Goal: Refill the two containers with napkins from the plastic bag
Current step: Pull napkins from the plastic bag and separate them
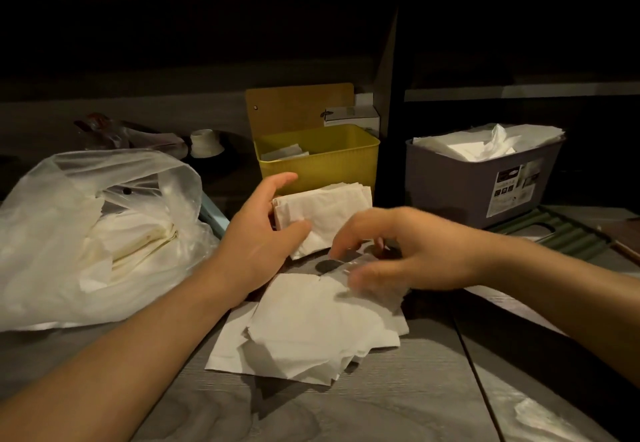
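Motion blur is obscuring the right grip [391, 254], so its hold cannot be determined. The left grip [266, 230] is pinching a napkin stack [325, 213] before the yellow container [317, 157] on the grey wood-grain bench [398, 407]; the room behind is lying dark.

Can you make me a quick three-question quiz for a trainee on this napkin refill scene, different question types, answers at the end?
1. True or false: the grey container is already piled with napkins.
2. Which hand holds the folded napkin stack? A) left hand B) right hand C) neither
3. Fill in: the yellow container looks nearly ____, with only a few napkins at its left end.

Key:
1. True; napkins rise above its rim.
2. A; the left hand's thumb and fingers pinch the stack just in front of the yellow container, while the blurred right hand hovers above the loose napkins on the table.
3. Empty.
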Motion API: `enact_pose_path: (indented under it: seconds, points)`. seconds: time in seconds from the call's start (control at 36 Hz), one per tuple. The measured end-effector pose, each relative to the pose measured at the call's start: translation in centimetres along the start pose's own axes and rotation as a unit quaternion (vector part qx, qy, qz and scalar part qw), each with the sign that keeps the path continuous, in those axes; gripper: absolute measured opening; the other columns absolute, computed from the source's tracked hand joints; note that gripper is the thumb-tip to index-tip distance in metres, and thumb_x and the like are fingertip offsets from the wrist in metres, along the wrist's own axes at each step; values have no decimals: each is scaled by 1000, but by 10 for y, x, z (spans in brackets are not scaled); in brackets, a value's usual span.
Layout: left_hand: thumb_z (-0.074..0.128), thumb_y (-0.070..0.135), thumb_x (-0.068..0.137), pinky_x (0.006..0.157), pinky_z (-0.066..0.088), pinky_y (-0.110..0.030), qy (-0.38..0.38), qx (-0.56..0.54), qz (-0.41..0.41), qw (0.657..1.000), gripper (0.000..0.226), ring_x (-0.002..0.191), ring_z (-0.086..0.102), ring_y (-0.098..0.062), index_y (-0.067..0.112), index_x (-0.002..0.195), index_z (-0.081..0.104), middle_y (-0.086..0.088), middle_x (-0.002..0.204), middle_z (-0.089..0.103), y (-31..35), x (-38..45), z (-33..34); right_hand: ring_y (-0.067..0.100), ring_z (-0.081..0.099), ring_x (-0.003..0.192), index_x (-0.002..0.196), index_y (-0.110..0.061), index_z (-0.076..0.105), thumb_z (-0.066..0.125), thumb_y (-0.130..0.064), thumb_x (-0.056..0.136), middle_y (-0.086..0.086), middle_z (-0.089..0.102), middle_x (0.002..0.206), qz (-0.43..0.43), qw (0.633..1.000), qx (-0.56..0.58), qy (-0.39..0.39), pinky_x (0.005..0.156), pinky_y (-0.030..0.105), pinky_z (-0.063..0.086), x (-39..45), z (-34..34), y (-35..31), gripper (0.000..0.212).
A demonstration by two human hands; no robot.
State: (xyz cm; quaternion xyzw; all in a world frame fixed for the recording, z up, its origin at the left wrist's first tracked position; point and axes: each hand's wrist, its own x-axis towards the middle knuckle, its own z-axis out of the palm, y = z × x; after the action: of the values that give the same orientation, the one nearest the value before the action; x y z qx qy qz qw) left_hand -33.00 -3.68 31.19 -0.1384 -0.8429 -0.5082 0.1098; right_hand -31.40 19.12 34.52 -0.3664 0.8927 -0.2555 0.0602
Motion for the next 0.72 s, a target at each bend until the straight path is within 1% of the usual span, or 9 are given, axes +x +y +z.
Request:
enact_pose_path:
  seconds: [0.06,0.17,0.25,0.36,0.42,0.5,0.58,0.61,0.72]
  points:
    - [70,17,93,72,57,-16,0,1,0,1000,62,96,61,13,41,143,40,30,114,53,-1,0,1,-8,45,120,129,-40,62,70,-52,86,-27,53,125,12,997,-22,-67,103,22,43,0,0,-3,46]
    - [69,16,94,73,58,-16,-8,-6,-9,1000,63,98,63,2,41,144,39,28,113,54,0,-1,2,-9,39,114,130,-42,58,71,-54,84,-31,49,113,24,994,-49,-93,95,17,40,2,-1,-13,50]
    - [69,16,93,82,60,-22,-12,-11,-8,1000,64,105,65,-6,41,143,40,18,122,58,0,-2,1,-7,40,109,118,-44,61,74,-52,83,-27,51,108,26,995,-67,-74,92,18,41,3,0,-17,38]
    - [70,15,92,80,59,-23,-13,-22,-11,1000,63,102,66,-4,43,141,43,17,121,62,0,-2,1,-2,45,105,96,-44,58,76,-48,83,-20,56,107,15,997,-76,-14,90,23,44,3,3,-21,23]
    - [71,14,92,81,60,-25,-15,-37,-20,999,62,101,67,-4,44,139,44,16,120,63,1,-2,1,-1,53,99,94,-37,64,77,-43,84,-15,60,103,26,998,-48,8,84,24,48,2,2,-22,18]
    - [71,12,91,78,59,-23,-19,-56,-32,998,61,98,68,-1,41,139,47,17,118,64,3,0,0,8,66,90,97,-26,71,76,-32,87,-8,69,97,37,997,58,32,78,35,58,1,-4,-23,13]
    - [72,9,90,67,55,-14,-22,-74,-29,997,58,88,67,10,34,137,48,16,112,64,3,1,-2,15,71,91,98,-19,71,78,-25,85,-1,74,99,76,981,177,36,84,39,59,0,-10,-21,16]
    - [72,10,90,66,54,-13,-22,-77,-31,996,56,87,67,10,34,136,49,15,111,64,2,1,-3,15,71,90,99,-20,70,78,-26,85,0,74,98,91,979,177,35,83,37,59,0,-11,-18,17]
    - [70,8,91,66,56,-17,-18,-93,-40,995,51,89,70,0,36,131,53,8,112,67,1,0,-3,-1,60,76,97,-31,67,73,-43,87,-10,63,83,122,991,-35,45,60,17,48,4,-7,-8,18]
